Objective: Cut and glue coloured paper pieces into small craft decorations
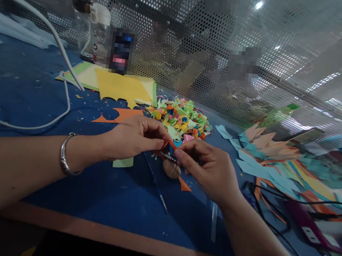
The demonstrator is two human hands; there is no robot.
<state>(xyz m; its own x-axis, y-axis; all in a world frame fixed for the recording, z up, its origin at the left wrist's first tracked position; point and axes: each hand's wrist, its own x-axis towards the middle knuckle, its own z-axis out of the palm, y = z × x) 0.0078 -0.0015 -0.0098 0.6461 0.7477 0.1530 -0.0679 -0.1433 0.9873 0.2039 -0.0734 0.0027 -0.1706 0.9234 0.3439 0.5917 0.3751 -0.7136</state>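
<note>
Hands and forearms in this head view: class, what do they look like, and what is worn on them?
The left hand and right hand wear no gloves, and no sleeves show. A shiny silver bangle circles the left wrist; nothing is visible on the right wrist.

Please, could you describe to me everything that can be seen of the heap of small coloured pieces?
The heap is low and loose, made of many small pieces that look like paper, in green, yellow, orange, pink and some blue. Many seem curled or folded, lying at mixed angles. It rests on the blue table, beyond the left hand and right hand, beside the yellow sheet and before the perforated panel. Fingers partly hide its near edge.
</note>
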